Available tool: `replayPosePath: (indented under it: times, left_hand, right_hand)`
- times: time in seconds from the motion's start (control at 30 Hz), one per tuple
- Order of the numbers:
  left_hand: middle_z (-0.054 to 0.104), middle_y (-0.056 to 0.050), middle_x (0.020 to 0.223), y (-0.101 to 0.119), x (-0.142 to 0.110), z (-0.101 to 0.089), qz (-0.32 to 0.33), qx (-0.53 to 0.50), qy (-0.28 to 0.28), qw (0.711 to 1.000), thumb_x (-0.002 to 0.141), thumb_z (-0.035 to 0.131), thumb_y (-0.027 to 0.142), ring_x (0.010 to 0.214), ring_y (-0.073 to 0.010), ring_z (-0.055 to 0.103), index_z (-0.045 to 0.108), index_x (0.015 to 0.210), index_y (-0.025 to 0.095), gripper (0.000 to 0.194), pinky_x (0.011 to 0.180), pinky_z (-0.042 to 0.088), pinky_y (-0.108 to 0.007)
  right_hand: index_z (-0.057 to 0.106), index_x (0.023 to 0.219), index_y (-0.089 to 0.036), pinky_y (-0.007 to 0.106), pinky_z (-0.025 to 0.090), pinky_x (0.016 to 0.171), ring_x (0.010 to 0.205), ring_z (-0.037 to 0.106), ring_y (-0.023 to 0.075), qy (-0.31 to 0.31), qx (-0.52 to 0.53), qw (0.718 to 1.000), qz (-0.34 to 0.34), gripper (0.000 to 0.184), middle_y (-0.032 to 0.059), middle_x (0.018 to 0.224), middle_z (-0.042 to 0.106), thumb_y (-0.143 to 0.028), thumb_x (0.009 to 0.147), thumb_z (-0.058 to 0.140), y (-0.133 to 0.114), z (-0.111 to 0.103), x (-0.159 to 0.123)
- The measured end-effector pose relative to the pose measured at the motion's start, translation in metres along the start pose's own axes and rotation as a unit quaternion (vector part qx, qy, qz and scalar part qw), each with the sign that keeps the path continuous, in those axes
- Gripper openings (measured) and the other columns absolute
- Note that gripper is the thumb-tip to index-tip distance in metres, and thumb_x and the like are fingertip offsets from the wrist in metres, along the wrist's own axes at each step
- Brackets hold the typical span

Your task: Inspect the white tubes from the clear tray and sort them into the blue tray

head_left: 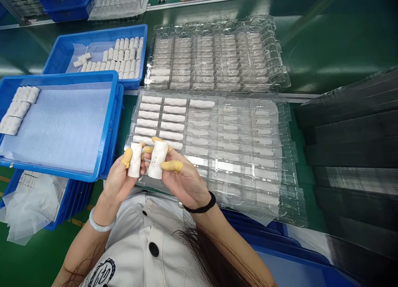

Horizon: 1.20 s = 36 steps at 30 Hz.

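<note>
My left hand [117, 179], with yellow finger cots, is closed around a white tube-shaped piece [134, 161] held upright. Close beside it, my right hand [184, 176], also in yellow finger cots, grips a second white tube-shaped piece [157, 162] with small dark marks on its face. Both pieces are above the near left edge of a clear plastic blister tray [202, 127]. In that tray, similar white pieces fill slots in the two left columns, and one lies at the top of the third column.
To the left, a blue bin [107, 125] holds several white pieces at its far left side. Behind it, another blue bin [146, 46] contains rows of them. A stack of clear trays [217, 54] stands at the back. Dark stacked panels [351, 154] rise on the right.
</note>
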<state>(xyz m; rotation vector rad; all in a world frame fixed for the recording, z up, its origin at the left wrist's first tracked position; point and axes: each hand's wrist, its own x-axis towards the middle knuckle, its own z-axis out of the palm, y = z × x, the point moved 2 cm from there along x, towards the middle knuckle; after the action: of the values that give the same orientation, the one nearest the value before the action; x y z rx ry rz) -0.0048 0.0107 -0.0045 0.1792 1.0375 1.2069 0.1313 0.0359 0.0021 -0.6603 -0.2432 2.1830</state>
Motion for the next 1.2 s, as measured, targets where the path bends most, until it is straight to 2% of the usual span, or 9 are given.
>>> replayPosePath:
  times: [0.13, 0.27, 0.43, 0.57, 0.7, 0.83, 0.97, 1.03, 1.2]
  left_hand:
    - [0.069, -0.008, 0.080, 0.000, 0.000, -0.001, 0.014, 0.009, 0.029, 0.999, 0.090, 0.061, 0.025, 0.066, -0.0130, 0.062, 0.070, 0.099, 0.007, 0.022, 0.064, 0.052, -0.024]
    - [0.066, -0.009, 0.079, 0.000, 0.000, 0.000, -0.008, -0.010, 0.011, 1.000, 0.097, 0.050, 0.035, 0.063, -0.0123, 0.058, 0.069, 0.102, 0.008, 0.034, 0.054, 0.047, -0.023]
    - [0.055, -0.004, 0.064, 0.000, 0.000, 0.001, -0.045, -0.025, -0.038, 0.998, 0.099, 0.038, 0.046, 0.055, -0.0098, 0.049, 0.067, 0.102, 0.008, 0.048, 0.049, 0.043, -0.019]
    - [0.061, -0.010, 0.068, 0.000, 0.000, 0.003, -0.048, 0.003, -0.043, 0.998, 0.102, 0.032, 0.040, 0.059, -0.0124, 0.056, 0.067, 0.092, 0.004, 0.051, 0.050, 0.045, -0.020]
    - [0.062, -0.011, 0.072, 0.000, 0.000, 0.004, -0.042, -0.019, -0.019, 0.999, 0.102, 0.029, 0.036, 0.058, -0.0117, 0.055, 0.067, 0.093, 0.005, 0.050, 0.050, 0.045, -0.020]
    - [0.062, -0.010, 0.074, 0.000, 0.000, 0.002, -0.033, -0.027, -0.025, 0.999, 0.101, 0.035, 0.037, 0.059, -0.0109, 0.054, 0.068, 0.103, 0.006, 0.045, 0.049, 0.044, -0.019]
    - [0.061, -0.007, 0.069, -0.001, -0.001, -0.001, -0.021, -0.010, -0.010, 1.000, 0.100, 0.040, 0.031, 0.057, -0.0110, 0.055, 0.069, 0.103, 0.007, 0.037, 0.050, 0.046, -0.020]
    - [0.061, -0.006, 0.069, -0.001, -0.001, -0.001, -0.018, -0.011, -0.003, 1.000, 0.100, 0.042, 0.028, 0.057, -0.0107, 0.055, 0.069, 0.099, 0.009, 0.034, 0.051, 0.047, -0.020]
    - [0.062, -0.009, 0.070, -0.001, 0.000, 0.003, -0.041, -0.012, -0.013, 0.999, 0.101, 0.036, 0.033, 0.057, -0.0118, 0.055, 0.069, 0.092, 0.008, 0.043, 0.051, 0.047, -0.021]
  right_hand:
    - [0.063, 0.111, -0.019, 0.049, 0.055, 0.091, 0.100, 0.068, 0.0244, 0.017, 0.023, 1.000, 0.004, 0.037, 0.0079, 0.104, 0.074, -0.013, 0.076, 0.055, -0.003, 0.001, 0.001]
    - [0.064, 0.106, -0.018, 0.044, 0.057, 0.084, 0.090, 0.069, 0.0233, 0.035, 0.007, 0.999, -0.005, 0.023, 0.0076, 0.095, 0.074, -0.022, 0.084, 0.058, -0.005, -0.003, 0.000]
    - [0.064, 0.106, -0.019, 0.030, 0.056, 0.066, 0.066, 0.066, 0.0160, 0.025, -0.040, 0.999, 0.007, 0.033, 0.0025, 0.076, 0.072, -0.029, 0.077, 0.076, 0.000, -0.009, -0.002]
    - [0.065, 0.109, -0.017, 0.030, 0.054, 0.064, 0.059, 0.061, 0.0140, 0.036, -0.020, 0.999, 0.032, 0.034, 0.0020, 0.071, 0.068, -0.045, 0.089, 0.060, 0.001, -0.008, 0.001]
    - [0.066, 0.103, -0.017, 0.039, 0.056, 0.075, 0.075, 0.066, 0.0196, 0.021, 0.009, 0.999, 0.033, 0.027, 0.0046, 0.078, 0.071, -0.034, 0.092, 0.048, 0.000, -0.006, 0.004]
    - [0.066, 0.091, -0.018, 0.036, 0.056, 0.073, 0.076, 0.066, 0.0193, 0.018, -0.010, 1.000, 0.012, 0.015, 0.0040, 0.079, 0.071, -0.030, 0.082, 0.063, 0.001, -0.009, 0.004]
    - [0.062, 0.082, -0.018, 0.028, 0.052, 0.060, 0.060, 0.062, 0.0139, 0.024, -0.045, 0.999, 0.012, 0.026, 0.0010, 0.068, 0.068, -0.035, 0.073, 0.080, 0.003, -0.012, 0.002]
    - [0.062, 0.086, -0.018, 0.026, 0.051, 0.058, 0.057, 0.060, 0.0123, 0.030, -0.044, 0.999, 0.006, 0.031, 0.0007, 0.068, 0.067, -0.038, 0.072, 0.081, 0.004, -0.013, 0.001]
    - [0.065, 0.105, -0.017, 0.032, 0.054, 0.068, 0.065, 0.062, 0.0151, 0.050, -0.023, 0.998, 0.019, 0.039, 0.0036, 0.077, 0.070, -0.052, 0.089, 0.059, 0.004, -0.010, 0.005]
